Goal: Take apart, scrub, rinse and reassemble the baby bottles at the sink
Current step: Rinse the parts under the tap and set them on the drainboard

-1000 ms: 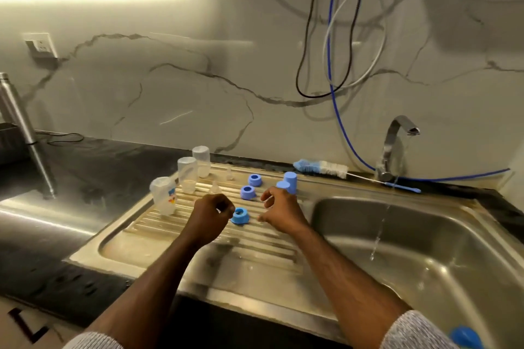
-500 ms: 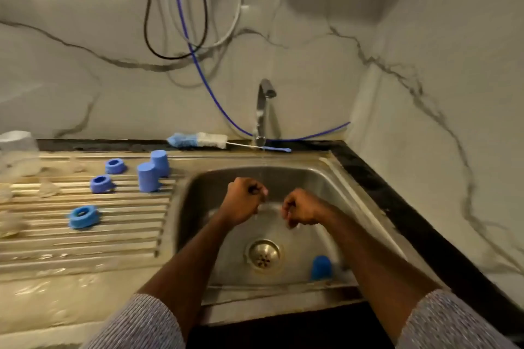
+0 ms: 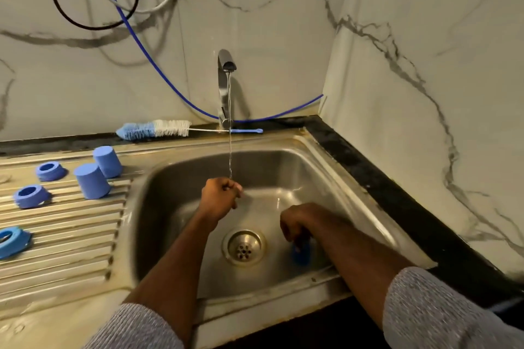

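Left hand [image 3: 219, 197] fisted under thin water stream [image 3: 230, 133], contents not discernible, right hand [image 3: 295, 222] low in stainless steel sink basin [image 3: 326, 178], fingers curled onto blue plastic bottle cap [image 3: 301, 253] beside round drain strainer [image 3: 244, 246], two blue cylindrical caps [image 3: 92, 181] and three blue screw rings [image 3: 31, 196] on ribbed drainboard [image 3: 71, 235], blue-and-white bottle brush [image 3: 154, 129] behind chrome tap [image 3: 224, 85].

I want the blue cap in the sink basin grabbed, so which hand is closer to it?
Right. The right hand reaches down onto the blue cap; the left hand is up under the water stream.
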The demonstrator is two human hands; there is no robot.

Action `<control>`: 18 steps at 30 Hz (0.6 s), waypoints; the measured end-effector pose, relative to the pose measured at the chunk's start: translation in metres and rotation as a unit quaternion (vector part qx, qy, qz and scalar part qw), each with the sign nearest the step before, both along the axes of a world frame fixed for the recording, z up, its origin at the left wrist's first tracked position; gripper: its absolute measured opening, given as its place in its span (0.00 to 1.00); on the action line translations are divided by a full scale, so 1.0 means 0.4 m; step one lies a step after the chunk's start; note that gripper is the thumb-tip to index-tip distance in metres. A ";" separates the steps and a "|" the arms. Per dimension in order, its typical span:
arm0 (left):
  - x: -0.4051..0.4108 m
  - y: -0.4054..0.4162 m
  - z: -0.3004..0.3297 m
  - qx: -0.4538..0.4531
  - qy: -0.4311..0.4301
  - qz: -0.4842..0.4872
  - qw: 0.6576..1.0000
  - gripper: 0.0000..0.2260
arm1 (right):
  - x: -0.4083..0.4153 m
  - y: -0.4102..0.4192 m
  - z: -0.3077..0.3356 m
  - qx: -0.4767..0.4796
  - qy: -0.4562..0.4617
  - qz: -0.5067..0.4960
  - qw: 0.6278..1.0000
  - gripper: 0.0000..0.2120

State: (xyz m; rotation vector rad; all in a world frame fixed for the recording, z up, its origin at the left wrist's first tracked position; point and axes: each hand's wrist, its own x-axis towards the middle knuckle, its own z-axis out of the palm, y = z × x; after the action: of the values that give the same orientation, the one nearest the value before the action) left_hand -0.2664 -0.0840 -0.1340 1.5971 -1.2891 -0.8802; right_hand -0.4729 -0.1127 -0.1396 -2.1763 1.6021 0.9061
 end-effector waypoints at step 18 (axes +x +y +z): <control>0.053 -0.052 -0.043 -0.051 0.035 0.036 0.997 0.19 | 0.249 -0.131 0.059 -0.055 -0.674 -0.296 0.675 0.10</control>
State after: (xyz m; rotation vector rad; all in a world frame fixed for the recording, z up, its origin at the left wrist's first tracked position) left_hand -0.2452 -0.1050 -0.1513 1.5100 -1.2012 -0.8072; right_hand -0.3732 -0.1650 -0.1160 -1.3524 1.2397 -0.8855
